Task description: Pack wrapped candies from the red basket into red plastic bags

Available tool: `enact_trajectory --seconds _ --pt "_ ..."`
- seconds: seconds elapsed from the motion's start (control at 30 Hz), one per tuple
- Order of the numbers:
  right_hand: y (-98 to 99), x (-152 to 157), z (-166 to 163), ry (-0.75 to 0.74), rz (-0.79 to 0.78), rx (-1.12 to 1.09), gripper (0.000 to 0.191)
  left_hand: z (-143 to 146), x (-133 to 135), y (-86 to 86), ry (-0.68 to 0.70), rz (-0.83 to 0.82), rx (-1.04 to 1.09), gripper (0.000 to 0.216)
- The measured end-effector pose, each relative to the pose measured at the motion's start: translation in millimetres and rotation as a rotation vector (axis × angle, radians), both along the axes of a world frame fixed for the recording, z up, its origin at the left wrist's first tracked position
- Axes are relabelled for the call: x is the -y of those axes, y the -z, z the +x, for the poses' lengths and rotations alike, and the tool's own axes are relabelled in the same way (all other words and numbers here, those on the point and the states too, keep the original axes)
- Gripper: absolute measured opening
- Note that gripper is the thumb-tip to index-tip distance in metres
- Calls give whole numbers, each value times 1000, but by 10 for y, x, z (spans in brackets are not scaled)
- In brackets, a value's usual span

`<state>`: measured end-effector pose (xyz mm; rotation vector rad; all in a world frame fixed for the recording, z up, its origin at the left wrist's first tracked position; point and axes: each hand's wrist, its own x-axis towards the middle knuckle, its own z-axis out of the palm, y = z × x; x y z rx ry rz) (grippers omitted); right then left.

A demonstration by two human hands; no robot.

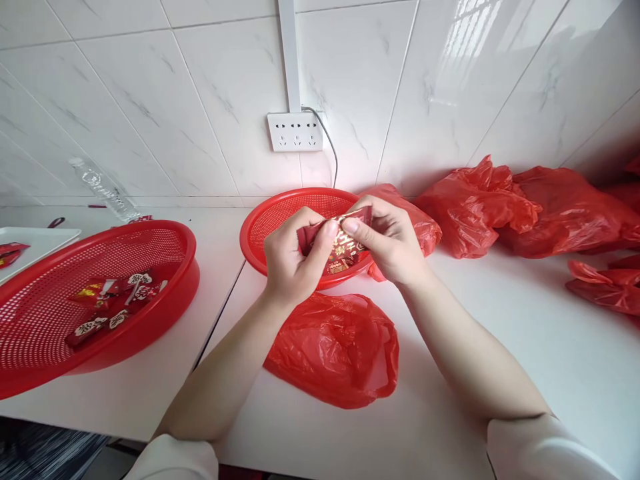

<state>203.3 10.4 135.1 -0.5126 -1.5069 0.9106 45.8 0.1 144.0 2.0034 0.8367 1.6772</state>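
Both my hands are raised over the white table, pinching one small red packet (340, 250) with gold and white print between them. My left hand (293, 257) grips its left end with thumb and fingers closed. My right hand (393, 240) pinches the top right edge. The packet hangs in front of a round red mesh basket (280, 213) at the wall. A crumpled red plastic bag (335, 350) lies on the table just below my wrists.
A larger red mesh basket (45, 333) at the left holds several red packets (113, 303). More red plastic bags (525, 207) lie along the wall at the right. A white tray (35, 241), an empty plastic bottle (105, 190) and a wall socket (295, 131) with a cable stand behind.
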Motion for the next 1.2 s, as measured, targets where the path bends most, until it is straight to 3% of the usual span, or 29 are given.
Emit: enact_trajectory --seconds 0.17,0.3,0.4,0.57,0.73,0.87,1.0,1.2 --pt "-44 40 14 95 -7 -42 30 39 23 -4 140 -135 -63 29" --pt "-69 73 -9 130 4 -44 29 37 28 2 70 -49 -2 31" --pt "-93 79 -12 44 -15 23 29 42 13 24 9 -42 70 29" --pt "-82 43 38 -110 -51 60 27 54 -63 49 165 -219 166 28" --pt "13 -42 -2 -211 -137 1 19 35 -126 19 206 -243 260 24" --pt "27 -57 -50 -211 -140 -62 20 -86 -178 -33 246 -319 221 24" --pt "3 -60 -5 -87 -114 -14 19 -234 -232 -88 294 -418 86 23" --pt "71 -155 40 -74 -288 -29 28 -346 -315 -70 209 -502 -148 20"
